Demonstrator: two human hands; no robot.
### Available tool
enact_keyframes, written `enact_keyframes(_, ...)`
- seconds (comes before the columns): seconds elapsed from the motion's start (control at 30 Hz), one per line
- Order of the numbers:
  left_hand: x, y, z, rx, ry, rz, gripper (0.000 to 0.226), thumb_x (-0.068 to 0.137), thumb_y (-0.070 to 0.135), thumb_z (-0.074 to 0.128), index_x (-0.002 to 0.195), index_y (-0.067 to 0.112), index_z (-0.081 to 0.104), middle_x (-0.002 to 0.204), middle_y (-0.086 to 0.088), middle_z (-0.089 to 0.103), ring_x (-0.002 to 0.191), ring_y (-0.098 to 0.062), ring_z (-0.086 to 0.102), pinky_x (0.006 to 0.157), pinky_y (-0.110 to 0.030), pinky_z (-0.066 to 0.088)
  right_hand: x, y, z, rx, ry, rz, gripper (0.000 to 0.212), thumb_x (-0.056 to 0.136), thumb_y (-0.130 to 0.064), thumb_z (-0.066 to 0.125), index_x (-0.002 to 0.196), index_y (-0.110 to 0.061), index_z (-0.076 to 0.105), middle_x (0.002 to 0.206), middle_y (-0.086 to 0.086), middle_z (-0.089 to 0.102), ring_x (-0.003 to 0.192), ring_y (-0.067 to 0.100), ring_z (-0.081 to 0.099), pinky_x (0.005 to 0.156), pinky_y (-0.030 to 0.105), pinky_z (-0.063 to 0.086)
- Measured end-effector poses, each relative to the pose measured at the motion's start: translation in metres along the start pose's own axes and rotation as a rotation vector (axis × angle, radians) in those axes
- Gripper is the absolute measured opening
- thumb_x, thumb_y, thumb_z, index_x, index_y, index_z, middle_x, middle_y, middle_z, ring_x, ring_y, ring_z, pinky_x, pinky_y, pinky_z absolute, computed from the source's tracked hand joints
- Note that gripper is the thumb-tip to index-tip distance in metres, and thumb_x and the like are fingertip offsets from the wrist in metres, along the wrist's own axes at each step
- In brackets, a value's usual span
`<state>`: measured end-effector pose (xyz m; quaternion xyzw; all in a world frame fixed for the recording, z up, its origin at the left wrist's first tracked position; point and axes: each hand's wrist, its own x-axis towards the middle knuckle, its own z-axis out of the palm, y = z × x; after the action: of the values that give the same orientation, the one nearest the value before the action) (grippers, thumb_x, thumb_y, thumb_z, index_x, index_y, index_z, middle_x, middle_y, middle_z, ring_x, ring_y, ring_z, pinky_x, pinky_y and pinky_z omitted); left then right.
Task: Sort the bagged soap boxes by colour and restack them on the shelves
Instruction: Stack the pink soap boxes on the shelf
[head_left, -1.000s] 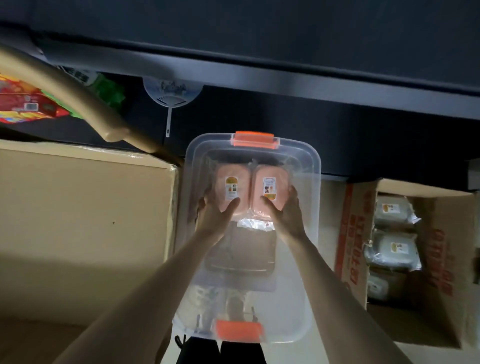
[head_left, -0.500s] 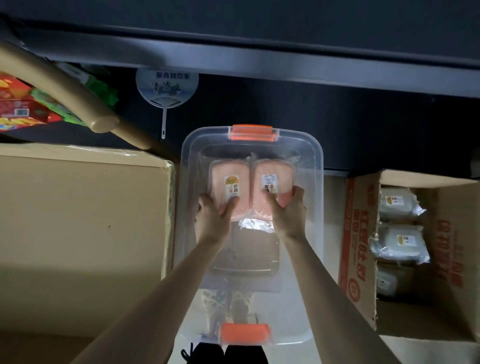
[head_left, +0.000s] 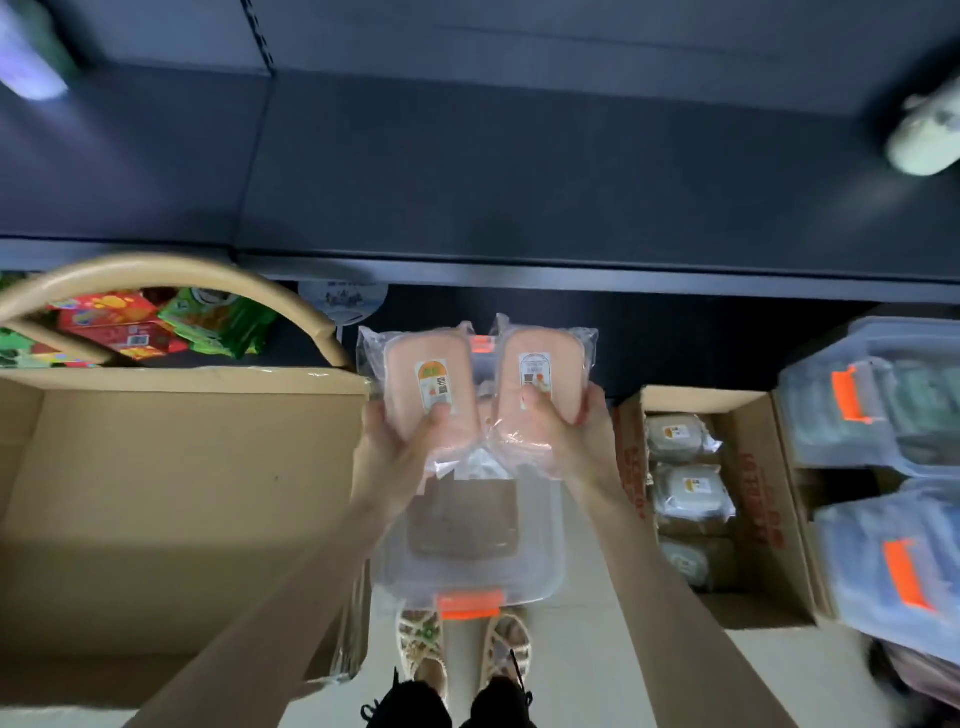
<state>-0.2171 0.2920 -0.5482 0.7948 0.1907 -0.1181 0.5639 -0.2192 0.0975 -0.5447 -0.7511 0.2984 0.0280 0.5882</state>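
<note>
My left hand (head_left: 397, 449) grips a bagged pink soap box (head_left: 423, 382), thumb on its label. My right hand (head_left: 563, 431) grips a second bagged pink soap box (head_left: 545, 376) the same way. Both boxes are held side by side, lifted above the clear plastic bin (head_left: 545, 540) with orange latches on the floor. The dark shelf (head_left: 519, 171) spreads out ahead of the boxes. Pale grey-green bagged soap boxes (head_left: 691, 491) lie in an open cardboard carton at the right.
A large open cardboard box (head_left: 156, 493) stands at the left. A basket with a curved handle (head_left: 156, 267) holds colourful packets. Clear lidded bins (head_left: 883, 415) are stacked at the far right. A pale object (head_left: 924, 140) lies on the shelf at the top right. My feet are below the bin.
Both hands have lifted the two pink soap boxes up out of the clear bin. The view has tilted up, showing more of the shelf and the bins at the right.
</note>
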Motion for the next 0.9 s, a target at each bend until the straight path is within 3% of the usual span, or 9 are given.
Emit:
enact_keyframes(0.07,-0.019,0.027,-0.009,-0.099,-0.02,0.008,0.062,0.071,0.058,0.072,0.114,0.019,0.051,0.102,0.007,0.069,0.093,-0.014,0.068,0.079,-0.037,0.056,-0.018,-0.028,-0.02,0.063,-0.043,-0.039,0.062,0.075,-0.049,0.075,0.126,-0.027,0.048,0.105,-0.015,0.066,0.095,0.002,0.065,0.079,0.022,0.051)
enact_keyframes(0.2,-0.049,0.078,-0.02,-0.207,0.014,0.089,0.051,0.077,0.035,0.076,0.107,0.018,0.038,0.099,0.013,0.059,0.075,0.014,0.062,0.056,-0.008,0.049,-0.046,-0.084,-0.057,0.06,-0.108,-0.197,0.053,0.078,-0.047,0.073,0.124,-0.033,0.051,0.1,-0.024,0.067,0.091,-0.006,0.064,0.074,0.012,0.051)
enact_keyframes(0.27,-0.064,0.103,-0.027,-0.248,0.002,0.134,0.062,0.077,0.033,0.077,0.116,0.016,0.032,0.109,0.01,0.049,0.09,0.009,0.062,0.066,-0.013,0.053,-0.059,-0.107,-0.076,0.062,-0.139,-0.267,0.051,0.079,-0.046,0.073,0.124,-0.034,0.053,0.102,-0.021,0.068,0.094,-0.003,0.065,0.077,0.015,0.052)
enact_keyframes(0.33,-0.084,0.128,-0.032,-0.256,-0.004,0.167,0.082,0.064,0.049,0.081,0.122,0.012,0.036,0.123,-0.001,0.049,0.11,-0.013,0.058,0.086,-0.032,0.054,-0.073,-0.128,-0.095,0.083,-0.176,-0.327,0.051,0.078,-0.046,0.074,0.123,-0.035,0.052,0.103,-0.022,0.067,0.094,-0.005,0.064,0.074,0.014,0.052)
enact_keyframes(0.4,-0.105,0.153,-0.033,-0.28,0.009,0.237,0.097,0.056,0.061,0.08,0.126,0.006,0.041,0.125,-0.008,0.054,0.112,-0.023,0.058,0.092,-0.042,0.052,-0.088,-0.149,-0.114,0.116,-0.191,-0.381,0.061,0.071,-0.051,0.077,0.123,-0.035,0.047,0.105,-0.022,0.064,0.093,-0.007,0.063,0.071,0.013,0.052)
enact_keyframes(0.5,-0.137,0.194,-0.033,-0.261,0.083,0.349,0.085,0.065,0.07,0.061,0.117,0.007,0.037,0.109,0.001,0.056,0.101,-0.014,0.058,0.087,-0.031,0.051,-0.103,-0.184,-0.142,0.108,-0.183,-0.466,0.068,0.069,-0.046,0.08,0.122,-0.028,0.042,0.11,-0.016,0.059,0.096,-0.001,0.062,0.078,0.026,0.056)
enact_keyframes(0.6,-0.157,0.237,-0.039,-0.318,0.123,0.449,0.075,0.072,0.071,0.044,0.114,0.009,0.036,0.101,0.008,0.051,0.09,0.0,0.054,0.065,-0.007,0.046,-0.113,-0.225,-0.17,0.104,-0.193,-0.537,0.07,0.069,-0.038,0.083,0.121,-0.026,0.039,0.109,-0.015,0.057,0.093,0.0,0.062,0.078,0.029,0.058)
enact_keyframes(0.73,-0.163,0.287,-0.054,-0.415,0.114,0.54,0.075,0.077,0.066,0.052,0.118,0.005,0.04,0.112,-0.002,0.057,0.1,-0.009,0.061,0.073,-0.018,0.054,-0.122,-0.28,-0.189,0.115,-0.229,-0.597,0.074,0.067,-0.036,0.085,0.117,-0.025,0.032,0.111,-0.011,0.053,0.092,0.0,0.061,0.065,0.016,0.052)
enact_keyframes(0.9,-0.142,0.349,-0.078,-0.491,0.194,0.62,0.041,0.083,0.05,0.064,0.101,0.024,0.038,0.112,0.001,0.052,0.096,-0.003,0.058,0.055,-0.004,0.044,-0.113,-0.351,-0.184,0.204,-0.171,-0.721,0.057,0.071,-0.029,0.085,0.1,-0.027,0.036,0.108,-0.004,0.054,0.088,0.002,0.063,0.058,0.013,0.05)
